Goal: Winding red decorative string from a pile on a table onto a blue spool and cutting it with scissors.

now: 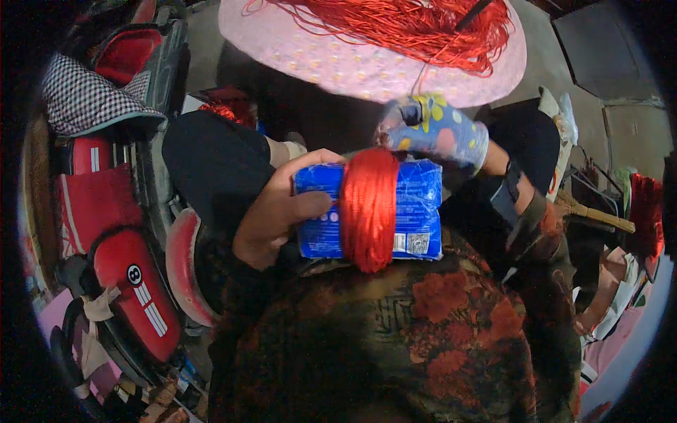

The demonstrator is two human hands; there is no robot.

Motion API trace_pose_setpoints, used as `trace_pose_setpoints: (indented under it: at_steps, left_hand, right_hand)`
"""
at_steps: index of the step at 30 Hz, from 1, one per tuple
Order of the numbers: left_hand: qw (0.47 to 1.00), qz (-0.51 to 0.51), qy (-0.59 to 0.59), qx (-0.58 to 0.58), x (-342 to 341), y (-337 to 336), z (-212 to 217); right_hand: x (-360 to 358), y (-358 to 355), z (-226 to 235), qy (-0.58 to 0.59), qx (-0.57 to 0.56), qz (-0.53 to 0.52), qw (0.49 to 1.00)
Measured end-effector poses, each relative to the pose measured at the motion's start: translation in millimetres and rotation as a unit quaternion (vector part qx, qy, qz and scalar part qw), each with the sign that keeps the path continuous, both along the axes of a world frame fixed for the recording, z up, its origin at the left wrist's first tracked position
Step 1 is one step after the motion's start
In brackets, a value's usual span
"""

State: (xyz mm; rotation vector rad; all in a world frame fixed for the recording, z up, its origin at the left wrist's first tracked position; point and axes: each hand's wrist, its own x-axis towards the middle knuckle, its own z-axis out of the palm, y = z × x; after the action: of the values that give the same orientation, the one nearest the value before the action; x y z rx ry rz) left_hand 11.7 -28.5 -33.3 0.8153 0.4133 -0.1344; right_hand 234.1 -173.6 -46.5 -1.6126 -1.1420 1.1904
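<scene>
My bare left hand [271, 211] grips the left end of a blue soft packet [421, 197], its thumb lying across the front. Around the packet's middle runs a thick band of red cord [369, 211], wound in many turns. Just above the packet's upper edge, my right hand [434, 132] wears a blue glove patterned with flowers and dots. Its fingers are closed and slightly blurred by motion, close to the top of the winding. From the loose heap of red cord [430, 35], a thin strand drops toward this hand; the fingertips partly hide where it goes.
The heap lies on a round, pink-covered tabletop [317, 67] beyond my knees. At left stand a red-and-black ride-on vehicle [137, 296] and a checked cloth [95, 99]. A straw broom [599, 213] and more red cord [645, 211] are at right.
</scene>
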Motion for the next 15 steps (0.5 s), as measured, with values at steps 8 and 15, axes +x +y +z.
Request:
trace_pose_setpoints:
  at_steps: [8,15]
  left_hand:
    - [0.968,0.234,-0.038,-0.077,12,-1,-27]
    - [0.984,0.171,-0.034,-0.038,16,-24,-30]
  right_hand:
    - [-22,-32,-13,0.111,0.006,-0.126,0.986]
    - [-31,-28,-13,-0.085,0.19,-0.188,0.96]
